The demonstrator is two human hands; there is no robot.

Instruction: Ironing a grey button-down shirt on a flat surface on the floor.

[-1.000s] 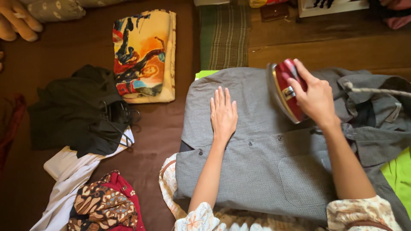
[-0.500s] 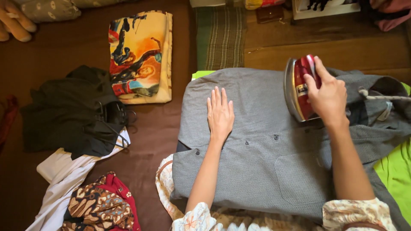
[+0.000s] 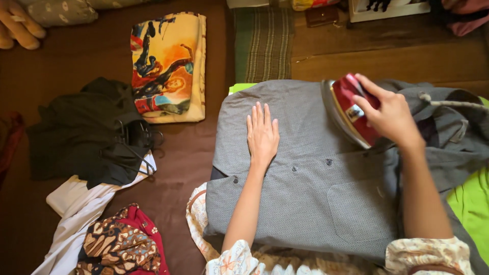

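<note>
A grey buttoned shirt (image 3: 316, 198) lies spread flat in front of me, with a chest pocket toward its lower right. My left hand (image 3: 262, 133) rests palm down on the shirt's upper left part, fingers together and flat. My right hand (image 3: 389, 114) grips the handle of a red clothes iron (image 3: 351, 114), which is tipped up on its edge on the shirt's upper right, its metal soleplate facing left. A grey cord (image 3: 448, 103) runs off to the right from the iron.
A bright green cloth (image 3: 471, 201) lies under the shirt. To the left lie a folded colourful printed cloth (image 3: 168, 66), a black garment with hangers (image 3: 86, 135), white cloth (image 3: 76, 203) and a red patterned piece (image 3: 122, 244). A green striped mat (image 3: 262, 43) lies behind.
My right hand has drawn the iron a little leftward across the shirt's upper right. My left hand has stayed flat in place on the shirt.
</note>
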